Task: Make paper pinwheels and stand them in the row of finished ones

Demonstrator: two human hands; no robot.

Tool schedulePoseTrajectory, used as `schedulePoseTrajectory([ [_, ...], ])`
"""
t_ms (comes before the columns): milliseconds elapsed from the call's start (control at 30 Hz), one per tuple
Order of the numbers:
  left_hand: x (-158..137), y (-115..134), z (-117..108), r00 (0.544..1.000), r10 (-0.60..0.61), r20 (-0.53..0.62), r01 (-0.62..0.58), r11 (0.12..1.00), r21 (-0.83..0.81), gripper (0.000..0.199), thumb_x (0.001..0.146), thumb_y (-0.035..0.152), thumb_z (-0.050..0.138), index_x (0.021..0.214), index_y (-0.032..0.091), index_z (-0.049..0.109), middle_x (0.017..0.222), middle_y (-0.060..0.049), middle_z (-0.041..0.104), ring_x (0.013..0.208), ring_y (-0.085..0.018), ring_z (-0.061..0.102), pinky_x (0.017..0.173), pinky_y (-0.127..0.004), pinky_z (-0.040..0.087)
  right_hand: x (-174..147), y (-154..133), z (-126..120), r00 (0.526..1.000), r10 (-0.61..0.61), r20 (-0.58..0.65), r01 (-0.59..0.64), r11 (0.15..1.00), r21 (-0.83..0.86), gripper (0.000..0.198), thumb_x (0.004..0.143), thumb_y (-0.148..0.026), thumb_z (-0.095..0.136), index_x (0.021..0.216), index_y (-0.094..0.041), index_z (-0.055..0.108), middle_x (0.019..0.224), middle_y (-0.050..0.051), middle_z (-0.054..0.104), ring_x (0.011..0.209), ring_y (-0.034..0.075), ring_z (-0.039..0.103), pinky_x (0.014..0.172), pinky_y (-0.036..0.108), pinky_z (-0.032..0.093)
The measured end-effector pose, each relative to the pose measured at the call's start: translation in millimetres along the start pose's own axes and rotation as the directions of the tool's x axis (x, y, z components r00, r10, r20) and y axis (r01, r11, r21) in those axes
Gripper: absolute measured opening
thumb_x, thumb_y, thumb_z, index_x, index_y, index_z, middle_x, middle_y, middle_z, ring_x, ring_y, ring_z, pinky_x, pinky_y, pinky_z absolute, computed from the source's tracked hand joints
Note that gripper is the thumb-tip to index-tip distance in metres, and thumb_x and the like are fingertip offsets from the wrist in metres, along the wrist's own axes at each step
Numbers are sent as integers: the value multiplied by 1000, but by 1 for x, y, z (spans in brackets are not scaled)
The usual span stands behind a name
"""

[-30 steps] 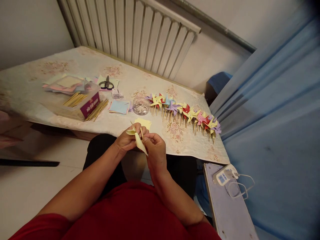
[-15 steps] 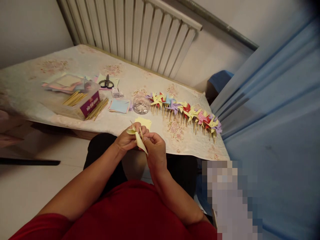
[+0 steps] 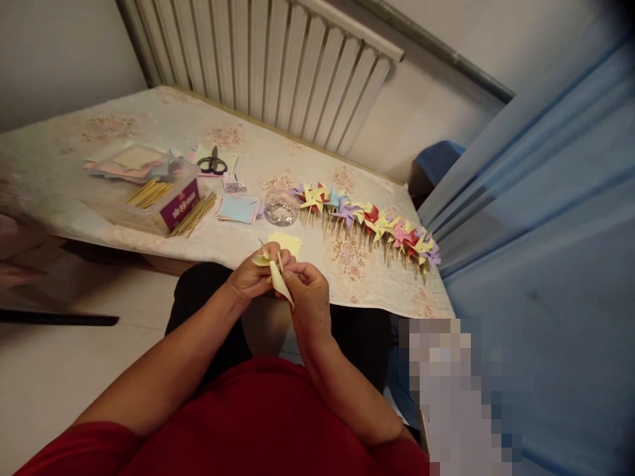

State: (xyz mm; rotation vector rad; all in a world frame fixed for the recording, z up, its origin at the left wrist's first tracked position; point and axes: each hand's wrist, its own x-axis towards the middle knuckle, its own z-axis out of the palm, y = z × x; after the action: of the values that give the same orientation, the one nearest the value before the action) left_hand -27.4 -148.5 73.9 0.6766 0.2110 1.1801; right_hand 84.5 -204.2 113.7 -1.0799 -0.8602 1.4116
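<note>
Between my two hands, over the table's front edge, is a pale yellow paper pinwheel (image 3: pixel 280 283) with its blades curled. My left hand (image 3: pixel 251 274) is closed around its left side. My right hand (image 3: pixel 308 285) pinches at its right side, close to the short end of a wooden stick (image 3: pixel 280 261). My fingers hide the pinwheel's middle. Just beyond the hands lie yellow paper squares (image 3: pixel 286 243). A round clear dish (image 3: pixel 280 210) of small shiny pins stands farther back.
A row of finished pinwheels (image 3: pixel 380 226) lies on the right of the flowered tablecloth (image 3: pixel 347 261). Leftward are blue paper squares (image 3: pixel 238 209), small boxes (image 3: pixel 233 182), scissors (image 3: pixel 212 162) and a clear plastic box (image 3: pixel 153 215) with wooden sticks (image 3: pixel 194 215). A blue curtain (image 3: pixel 536 231) hangs at right.
The hands and the pinwheel stay almost in place. The view has shifted very slightly.
</note>
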Motion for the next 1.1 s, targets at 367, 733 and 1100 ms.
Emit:
schedulePoseTrajectory([
  [367, -1, -2, -3, 1000, 4, -10, -4, 1000, 0, 42, 58, 40, 91, 57, 16, 56, 60, 1, 51, 59, -12, 50, 55, -23, 42, 1, 2, -1, 1000, -3, 3, 3, 1000, -27, 16, 68, -32, 72, 73, -20, 64, 62, -5, 61, 54, 10, 52, 52, 23, 40],
  [733, -1, -2, -5, 1000, 5, -4, -5, 1000, -10, 37, 57, 33, 92, 57, 17, 59, 59, 1, 52, 59, -11, 51, 56, -24, 40, 2, 1, 0, 1000, -13, 5, 13, 1000, -22, 16, 67, -31, 73, 74, -20, 64, 62, -5, 62, 55, 10, 53, 55, 24, 43],
  [1100, -2, -2, -2, 1000, 0, -31, 0, 1000, 6, 38, 57, 29, 92, 58, 17, 57, 59, 3, 52, 57, -11, 51, 57, -24, 42, 4, 2, 0, 999, -47, 0, 47, 999, -16, 14, 66, -29, 74, 70, -20, 63, 61, -5, 61, 55, 10, 52, 54, 23, 43],
])
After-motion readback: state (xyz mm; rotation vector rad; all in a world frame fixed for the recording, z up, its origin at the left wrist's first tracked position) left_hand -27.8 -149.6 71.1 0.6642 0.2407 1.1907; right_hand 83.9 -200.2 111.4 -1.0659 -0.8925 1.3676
